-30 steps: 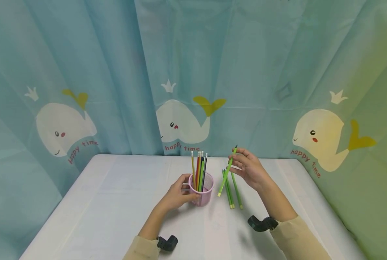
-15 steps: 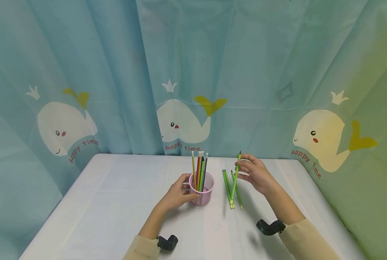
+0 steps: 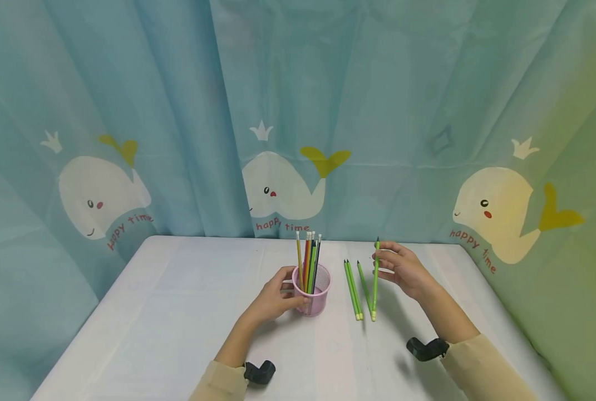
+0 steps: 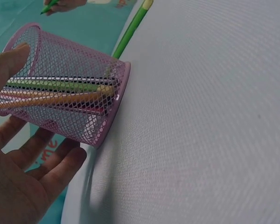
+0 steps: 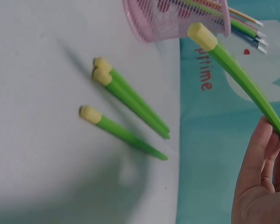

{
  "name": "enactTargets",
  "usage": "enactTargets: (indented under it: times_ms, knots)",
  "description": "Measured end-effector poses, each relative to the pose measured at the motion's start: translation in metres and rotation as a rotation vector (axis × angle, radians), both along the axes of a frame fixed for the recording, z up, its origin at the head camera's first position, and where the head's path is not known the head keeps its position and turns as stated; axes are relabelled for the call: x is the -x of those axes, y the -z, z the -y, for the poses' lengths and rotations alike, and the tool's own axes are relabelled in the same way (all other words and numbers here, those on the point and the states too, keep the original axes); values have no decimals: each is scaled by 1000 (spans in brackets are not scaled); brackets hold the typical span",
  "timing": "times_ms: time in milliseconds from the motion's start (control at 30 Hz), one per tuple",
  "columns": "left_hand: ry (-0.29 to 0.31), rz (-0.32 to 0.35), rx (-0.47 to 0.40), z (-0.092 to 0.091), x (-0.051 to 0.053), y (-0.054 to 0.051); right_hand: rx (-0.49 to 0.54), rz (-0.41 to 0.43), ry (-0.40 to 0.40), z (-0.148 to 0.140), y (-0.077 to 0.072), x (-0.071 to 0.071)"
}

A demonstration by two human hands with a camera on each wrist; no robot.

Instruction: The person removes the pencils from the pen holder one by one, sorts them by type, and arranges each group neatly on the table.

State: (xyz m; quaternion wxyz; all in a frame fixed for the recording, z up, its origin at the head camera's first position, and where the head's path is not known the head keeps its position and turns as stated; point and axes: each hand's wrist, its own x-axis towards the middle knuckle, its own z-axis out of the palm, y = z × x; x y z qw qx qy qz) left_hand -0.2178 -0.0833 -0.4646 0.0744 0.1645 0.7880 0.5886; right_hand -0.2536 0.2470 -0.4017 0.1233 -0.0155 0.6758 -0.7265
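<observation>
- Curls left grip (image 3: 274, 299) round pink mesh cup (image 3: 319, 305) of assorted pencils (image 3: 311, 270), upright on counter (image 3: 177, 312).
- Pinches green pencil (image 5: 246, 86) near its dark point with right grip (image 3: 404, 271), clear of counter, right of three loose green pencils (image 5: 133, 101).

The cup (image 3: 319, 305) is open mesh, the pencils (image 3: 353, 290) smooth, the tablecloth (image 3: 177, 312) matt weave, the curtain (image 3: 398, 100) faintly glossy cloth.

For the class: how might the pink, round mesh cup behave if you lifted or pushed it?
The pink, round mesh cup is probably light for its size, its walls being mostly holes. It looks fairly stiff: its rim is round despite the left hand gripping it. Pushed high, it may tip, since slim coloured pencils rise above it.
</observation>
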Motion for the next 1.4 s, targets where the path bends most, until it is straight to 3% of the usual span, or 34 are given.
enactTargets:
  times_ms: [633, 1067, 1400]
  knots:
    - [2, 10, -3, 0, 5, 4, -110, 68, 32, -21, 26, 18]
    - [2, 2, 8, 1, 4, 5, -311, 118, 53, -15, 44, 33]
    - [2, 4, 18, 1, 4, 8, -349, 156, 77, -17, 53, 38]
